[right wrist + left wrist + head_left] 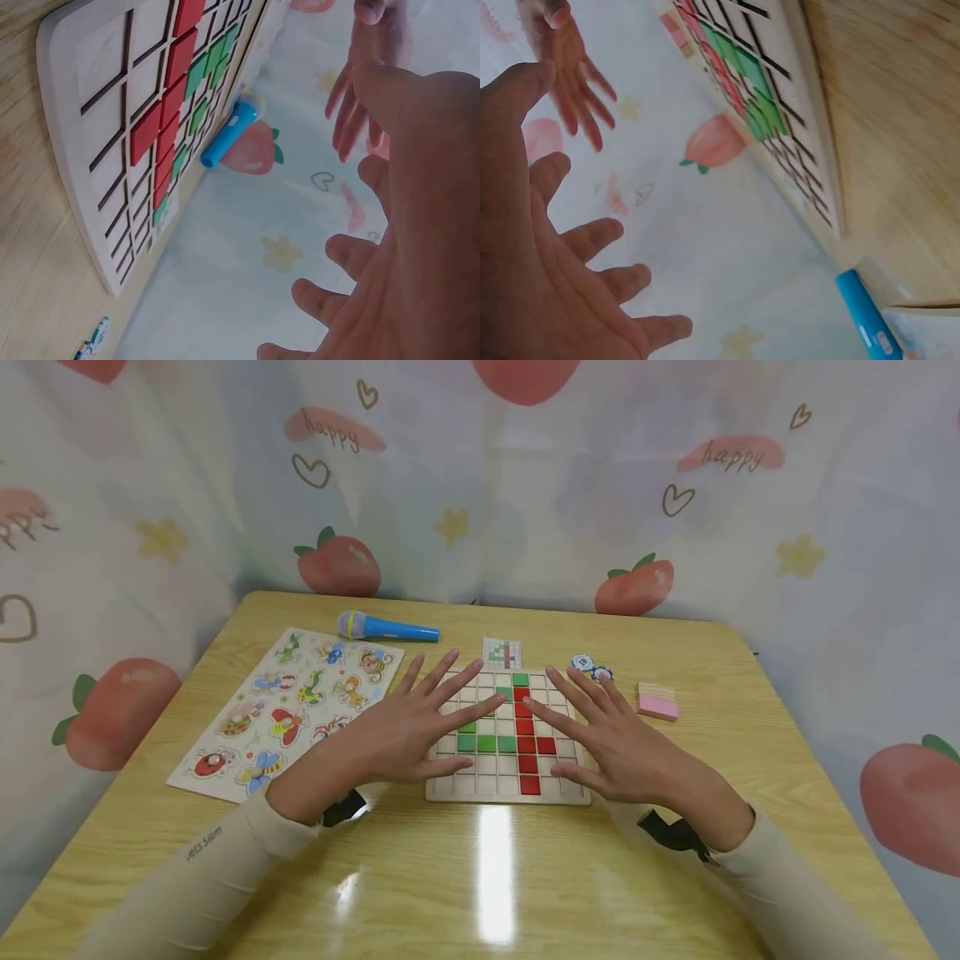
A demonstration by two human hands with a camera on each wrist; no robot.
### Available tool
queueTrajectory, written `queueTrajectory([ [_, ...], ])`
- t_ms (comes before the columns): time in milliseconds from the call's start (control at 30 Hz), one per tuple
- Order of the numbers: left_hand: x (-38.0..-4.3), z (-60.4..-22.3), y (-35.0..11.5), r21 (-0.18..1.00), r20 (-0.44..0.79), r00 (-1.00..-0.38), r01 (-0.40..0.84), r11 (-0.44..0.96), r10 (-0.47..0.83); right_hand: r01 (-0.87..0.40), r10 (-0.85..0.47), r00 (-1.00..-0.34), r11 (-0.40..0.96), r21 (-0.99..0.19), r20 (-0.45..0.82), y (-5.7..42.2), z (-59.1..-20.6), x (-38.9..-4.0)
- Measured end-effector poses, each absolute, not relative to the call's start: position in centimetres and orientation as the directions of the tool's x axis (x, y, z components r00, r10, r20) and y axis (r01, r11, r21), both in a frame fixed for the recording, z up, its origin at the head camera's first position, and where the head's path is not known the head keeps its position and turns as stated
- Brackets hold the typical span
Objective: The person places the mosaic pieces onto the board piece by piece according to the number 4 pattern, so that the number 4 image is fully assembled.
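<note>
A wooden grid board (pixel 487 789) lies on the table with red tiles (pixel 529 765) in a column and green tiles (pixel 487 743) to their left. Over its left side my left hand (pixel 397 731) is spread, fingers apart, holding nothing. My right hand (pixel 622 743) is spread in the same way over the board's right side, also holding nothing. Both wrist views show the hands raised above the board, apart from it. In the right wrist view the red tiles (pixel 164 135) and green tiles (pixel 196 79) sit in the grid's squares. Fingers hide some squares in the head view.
An insect picture board (pixel 247 727) lies at the left, with a blue toy microphone (pixel 397 630) behind it. A small pattern card (pixel 501 653) lies behind the grid. To the right are poker chips (pixel 582 662) and a pink-and-wood block stack (pixel 657 702). A printed curtain surrounds the table.
</note>
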State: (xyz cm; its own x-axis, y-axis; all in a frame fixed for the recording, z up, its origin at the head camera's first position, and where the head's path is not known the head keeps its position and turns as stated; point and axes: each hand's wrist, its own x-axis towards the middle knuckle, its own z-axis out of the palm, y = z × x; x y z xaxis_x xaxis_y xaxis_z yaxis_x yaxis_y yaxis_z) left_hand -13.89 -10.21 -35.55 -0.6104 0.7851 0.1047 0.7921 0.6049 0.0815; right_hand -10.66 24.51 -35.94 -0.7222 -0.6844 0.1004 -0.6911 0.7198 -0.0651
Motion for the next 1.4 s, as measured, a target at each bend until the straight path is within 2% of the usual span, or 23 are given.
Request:
queueTrajectory([
  [400,-15.2,-36.0,-10.2,0.087,0.093,-0.592,0.806,0.585,0.801,-0.673,-0.669,-0.740,0.734,-0.094,0.077,24.4,-36.0,-11.6],
  [1400,-16.3,-36.6,-11.4,0.046,0.115,-0.553,0.833,0.552,0.825,-0.720,-0.714,-0.693,0.692,-0.050,0.100,23.6,-36.4,-12.6],
])
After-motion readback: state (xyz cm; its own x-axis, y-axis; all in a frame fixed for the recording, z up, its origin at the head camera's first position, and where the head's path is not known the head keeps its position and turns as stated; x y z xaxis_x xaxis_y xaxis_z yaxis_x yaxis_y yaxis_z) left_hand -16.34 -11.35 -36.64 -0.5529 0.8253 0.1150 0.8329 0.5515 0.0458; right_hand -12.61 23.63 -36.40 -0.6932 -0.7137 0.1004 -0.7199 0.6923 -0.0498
